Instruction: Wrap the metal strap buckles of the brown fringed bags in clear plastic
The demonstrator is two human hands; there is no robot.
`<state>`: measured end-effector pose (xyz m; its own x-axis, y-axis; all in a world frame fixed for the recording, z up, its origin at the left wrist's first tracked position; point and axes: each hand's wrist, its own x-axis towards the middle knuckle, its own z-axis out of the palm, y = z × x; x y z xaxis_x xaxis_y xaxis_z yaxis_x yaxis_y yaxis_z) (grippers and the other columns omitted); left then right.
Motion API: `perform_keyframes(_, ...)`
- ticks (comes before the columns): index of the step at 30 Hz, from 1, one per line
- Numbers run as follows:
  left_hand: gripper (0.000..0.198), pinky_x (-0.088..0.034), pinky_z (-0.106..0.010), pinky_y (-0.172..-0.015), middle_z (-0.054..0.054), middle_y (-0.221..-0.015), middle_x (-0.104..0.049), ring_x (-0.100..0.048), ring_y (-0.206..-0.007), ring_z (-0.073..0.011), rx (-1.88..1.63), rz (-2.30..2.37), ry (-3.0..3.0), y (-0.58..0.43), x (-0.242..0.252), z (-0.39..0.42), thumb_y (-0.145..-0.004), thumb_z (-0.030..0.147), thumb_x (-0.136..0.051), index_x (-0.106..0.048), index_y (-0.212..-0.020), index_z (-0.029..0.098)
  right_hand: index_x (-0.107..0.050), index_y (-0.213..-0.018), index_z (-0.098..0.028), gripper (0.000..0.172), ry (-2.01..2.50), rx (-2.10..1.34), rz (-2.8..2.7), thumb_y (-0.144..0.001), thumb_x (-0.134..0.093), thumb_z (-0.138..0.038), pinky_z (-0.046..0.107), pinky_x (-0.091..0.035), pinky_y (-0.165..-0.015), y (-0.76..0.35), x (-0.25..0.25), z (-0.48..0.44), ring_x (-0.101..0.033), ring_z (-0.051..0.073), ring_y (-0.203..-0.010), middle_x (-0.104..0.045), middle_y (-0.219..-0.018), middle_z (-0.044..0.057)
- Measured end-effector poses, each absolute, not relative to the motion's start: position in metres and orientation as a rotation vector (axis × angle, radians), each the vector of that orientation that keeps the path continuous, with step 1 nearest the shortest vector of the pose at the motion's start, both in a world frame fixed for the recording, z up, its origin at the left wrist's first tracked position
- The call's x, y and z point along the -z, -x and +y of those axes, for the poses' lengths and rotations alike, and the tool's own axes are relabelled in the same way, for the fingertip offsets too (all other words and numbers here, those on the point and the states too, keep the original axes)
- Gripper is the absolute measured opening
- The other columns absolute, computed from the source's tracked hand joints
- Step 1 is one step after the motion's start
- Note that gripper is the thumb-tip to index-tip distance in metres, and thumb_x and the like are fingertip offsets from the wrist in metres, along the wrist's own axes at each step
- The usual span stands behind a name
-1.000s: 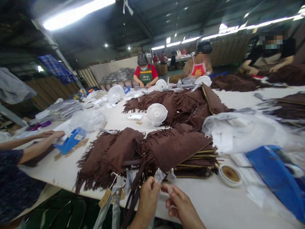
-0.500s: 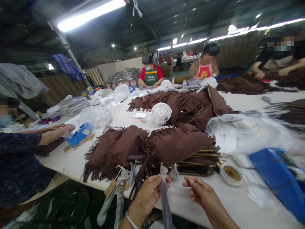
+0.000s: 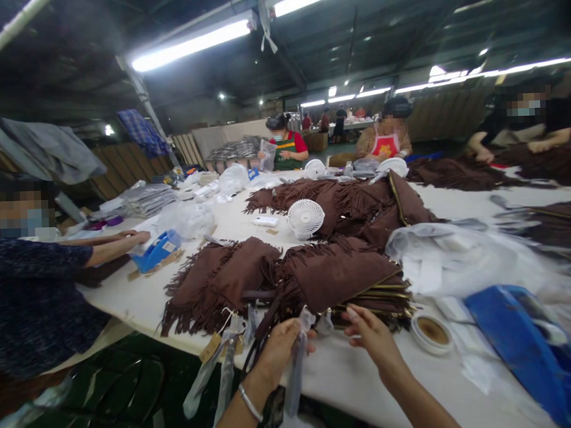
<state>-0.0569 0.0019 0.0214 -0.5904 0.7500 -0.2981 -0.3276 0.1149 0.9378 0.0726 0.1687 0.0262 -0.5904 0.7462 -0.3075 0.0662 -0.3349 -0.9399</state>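
My left hand [image 3: 281, 346] is closed around the upper part of a strap in a clear plastic sleeve [image 3: 296, 369], which hangs down over the table's front edge. To its right, my right hand [image 3: 368, 331] is raised in front of the bag stack, thumb and fingertips drawn together; whatever they may hold is too small to make out. Just beyond both hands lies a stack of brown fringed bags [image 3: 337, 278] with gold zippers along the near side. More sleeved straps [image 3: 225, 359] with a cardboard tag [image 3: 209, 348] dangle left of my left hand.
A round tub of brown paste [image 3: 431, 334] and a blue tape dispenser [image 3: 519, 337] stand at right, near crumpled clear plastic [image 3: 455, 252]. Behind the stack is a white fan [image 3: 305, 218]. A co-worker [image 3: 40, 291] sits at left by another blue dispenser [image 3: 156, 251]; others work across the table.
My right hand has moved up and slightly forward, towards the bag stack. The sleeved strap's lower end has swung left. The view has tilted up a little, and a co-worker opposite has lifted a clear bag.
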Motion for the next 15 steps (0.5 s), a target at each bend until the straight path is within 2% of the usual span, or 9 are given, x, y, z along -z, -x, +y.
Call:
perform_keyframes(2, 0.052, -0.041, -0.026, -0.058, -0.008, -0.089, -0.07, -0.061, -0.063, -0.0162, -1.626, 1.514, -0.367, 0.054, -0.022, 0.001, -0.083, 0.062, -0.046, -0.062, -0.101, 0.015, -0.063, -0.099, -0.02, 0.045, 1.059, -2.053, -1.429, -0.069, -0.073, -0.051, 0.02, -0.047, -0.048, -0.062, -0.034, 0.169, -0.061, 0.011, -0.06, -0.071, -0.092, 0.006)
perform_keyframes(4, 0.057, -0.044, -0.027, -0.059, -0.011, -0.093, -0.07, -0.063, -0.063, -0.0161, -1.64, 1.469, -0.327, 0.051, -0.027, 0.0, -0.082, 0.066, -0.043, -0.061, -0.1, 0.015, -0.063, -0.088, -0.018, 0.041, 1.064, -2.132, -1.415, -0.072, -0.071, -0.054, 0.018, -0.044, -0.046, -0.055, -0.039, 0.168, -0.058, 0.009, -0.054, -0.072, -0.085, 0.006)
perform_keyframes(9, 0.071, -0.048, -0.031, -0.061, -0.012, -0.091, -0.071, -0.067, -0.066, -0.0205, -1.558, 1.292, -0.432, 0.054, -0.051, -0.004, -0.08, 0.074, -0.031, -0.061, -0.106, 0.015, -0.061, -0.083, -0.018, 0.038, 1.006, -2.383, -1.308, -0.074, -0.069, -0.054, 0.015, -0.038, -0.041, -0.048, -0.05, 0.172, -0.047, 0.004, -0.043, -0.068, -0.07, 0.001)
perform_keyframes(13, 0.076, -0.049, -0.033, -0.068, -0.012, -0.079, -0.071, -0.066, -0.07, -0.0214, -1.506, 1.549, -0.438, 0.057, -0.054, -0.003, -0.078, 0.076, -0.032, -0.066, -0.1, 0.011, -0.061, -0.079, -0.018, 0.032, 0.948, -2.509, -1.248, -0.076, -0.07, -0.049, 0.016, -0.04, -0.042, -0.048, -0.057, 0.176, -0.05, 0.006, -0.044, -0.065, -0.064, -0.001)
perform_keyframes(15, 0.073, -0.048, -0.031, -0.068, -0.011, -0.082, -0.071, -0.065, -0.071, -0.02, -1.53, 1.517, -0.421, 0.055, -0.05, 0.0, -0.079, 0.074, -0.036, -0.067, -0.099, 0.011, -0.061, -0.08, -0.018, 0.031, 0.942, -2.506, -1.231, -0.076, -0.07, -0.047, 0.016, -0.041, -0.043, -0.048, -0.058, 0.176, -0.052, 0.007, -0.046, -0.065, -0.064, -0.002)
